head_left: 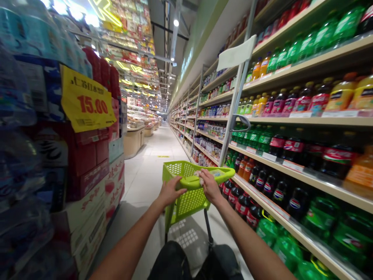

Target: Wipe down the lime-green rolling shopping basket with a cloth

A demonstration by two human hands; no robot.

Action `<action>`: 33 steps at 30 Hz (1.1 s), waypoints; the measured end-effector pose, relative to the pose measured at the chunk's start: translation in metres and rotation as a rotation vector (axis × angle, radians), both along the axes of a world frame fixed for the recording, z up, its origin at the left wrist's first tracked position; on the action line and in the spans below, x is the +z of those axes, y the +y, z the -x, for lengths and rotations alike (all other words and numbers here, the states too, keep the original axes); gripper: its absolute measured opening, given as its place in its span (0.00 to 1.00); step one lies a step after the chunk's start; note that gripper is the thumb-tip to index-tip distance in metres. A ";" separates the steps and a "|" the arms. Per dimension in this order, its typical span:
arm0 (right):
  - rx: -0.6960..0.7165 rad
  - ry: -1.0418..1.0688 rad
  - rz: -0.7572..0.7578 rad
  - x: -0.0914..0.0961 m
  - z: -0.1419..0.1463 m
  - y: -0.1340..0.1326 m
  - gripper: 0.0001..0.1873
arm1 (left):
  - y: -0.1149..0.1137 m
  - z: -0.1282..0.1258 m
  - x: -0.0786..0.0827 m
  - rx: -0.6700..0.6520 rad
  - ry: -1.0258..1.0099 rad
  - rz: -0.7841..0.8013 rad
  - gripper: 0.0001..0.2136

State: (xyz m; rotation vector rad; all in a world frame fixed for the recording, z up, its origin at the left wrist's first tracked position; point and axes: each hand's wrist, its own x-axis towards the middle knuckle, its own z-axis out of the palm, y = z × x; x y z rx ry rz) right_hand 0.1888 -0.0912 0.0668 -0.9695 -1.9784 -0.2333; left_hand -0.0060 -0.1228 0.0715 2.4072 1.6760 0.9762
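A lime-green plastic shopping cart [186,202] stands right in front of me, its basket pierced with holes. My left hand [171,190] grips the left end of the cart's handle [190,181], thumb along the near side and the other fingers mostly hidden. On the handle's middle rests my right hand [209,186], closed around a crumpled white wipe [199,175] pressed against the green plastic. A label shows on the handle just right of that hand. My knees are low in view behind the cart.
Shelves of soda bottles [291,144] line the right side, close to the cart. A metal post with a grey ring [241,123] rises there. Stacked drink cartons [87,167] with a yellow price sign [87,101] stand left. A tiled aisle [154,155] runs ahead past wooden display bins [134,142].
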 end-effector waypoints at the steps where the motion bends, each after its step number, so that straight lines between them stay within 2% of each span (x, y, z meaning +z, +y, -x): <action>1: -0.020 0.019 0.007 0.001 0.000 0.000 0.26 | 0.003 0.002 -0.003 -0.003 -0.022 0.016 0.23; 4: -0.021 0.039 0.011 0.000 0.003 -0.006 0.24 | 0.007 -0.006 -0.010 0.004 -0.038 -0.007 0.21; 7: 0.055 0.013 -0.029 -0.003 0.010 -0.017 0.25 | 0.001 -0.030 -0.010 0.096 -0.046 -0.023 0.20; 9: 0.051 0.001 -0.043 -0.005 0.007 -0.022 0.25 | -0.006 -0.048 -0.009 0.143 -0.040 -0.039 0.20; 12: -0.057 -0.005 -0.022 -0.004 -0.017 -0.020 0.24 | -0.016 -0.070 -0.007 0.152 -0.002 -0.080 0.20; 14: -0.137 -0.006 -0.016 -0.002 -0.043 -0.014 0.23 | -0.019 -0.078 -0.006 0.088 0.035 -0.101 0.21; 17: -0.227 -0.003 -0.028 0.002 -0.082 -0.009 0.22 | -0.010 -0.079 -0.007 -0.045 0.057 -0.078 0.23; 20: -0.291 -0.027 -0.045 0.000 -0.099 -0.011 0.22 | 0.010 -0.075 -0.013 -0.056 0.091 0.118 0.27; 23: -0.273 -0.166 -0.093 -0.013 -0.084 -0.016 0.22 | 0.024 -0.080 -0.022 -0.054 0.189 0.289 0.32; 27: -0.251 -0.379 -0.207 -0.033 -0.066 -0.019 0.19 | 0.022 -0.092 -0.035 -0.073 0.241 0.265 0.34; 29: -0.357 -0.367 -0.245 -0.032 -0.079 -0.018 0.18 | 0.019 -0.088 -0.041 -0.051 0.268 0.283 0.34; 33: -0.632 -0.202 -0.234 -0.024 -0.116 -0.015 0.20 | 0.015 -0.066 -0.056 0.042 0.344 0.321 0.37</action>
